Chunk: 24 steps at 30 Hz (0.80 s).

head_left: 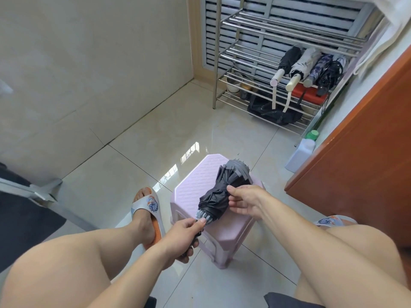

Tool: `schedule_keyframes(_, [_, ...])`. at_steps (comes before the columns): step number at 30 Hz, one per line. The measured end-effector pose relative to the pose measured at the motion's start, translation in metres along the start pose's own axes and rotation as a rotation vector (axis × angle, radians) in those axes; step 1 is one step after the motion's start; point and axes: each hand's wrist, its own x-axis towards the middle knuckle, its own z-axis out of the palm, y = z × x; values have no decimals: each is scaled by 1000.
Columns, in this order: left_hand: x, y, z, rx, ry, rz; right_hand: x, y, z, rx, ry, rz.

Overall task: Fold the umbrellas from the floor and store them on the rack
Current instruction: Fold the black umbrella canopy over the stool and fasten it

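A collapsed black umbrella (219,192) with a grey edge lies across a pink plastic stool (191,185) in front of me. My left hand (184,236) grips its handle at the near end. My right hand (244,200) pinches the gathered black fabric around the umbrella's middle. Far right stands a steel rack (249,38); several folded umbrellas (307,65) lie side by side on its middle shelf, handles and straps hanging toward me.
An orange wooden cabinet (360,165) stands to the right, with a white jug (302,153) with a green cap beside it. A black bag (273,112) and red box (309,95) sit low in the rack. My sandalled feet flank the stool on glossy tiles.
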Motion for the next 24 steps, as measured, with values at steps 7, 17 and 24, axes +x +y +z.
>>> schedule_keyframes(7, [10,-8,-7,48,-27,-15,4,8,3,-389,205,-3])
schedule_keyframes(17, [40,5,-60,1080,457,463,-37,-44,-27,-1257,219,-935])
schedule_keyframes(24, [37,6,-34,871,799,638,-12,3,-32,-1204,191,-1010])
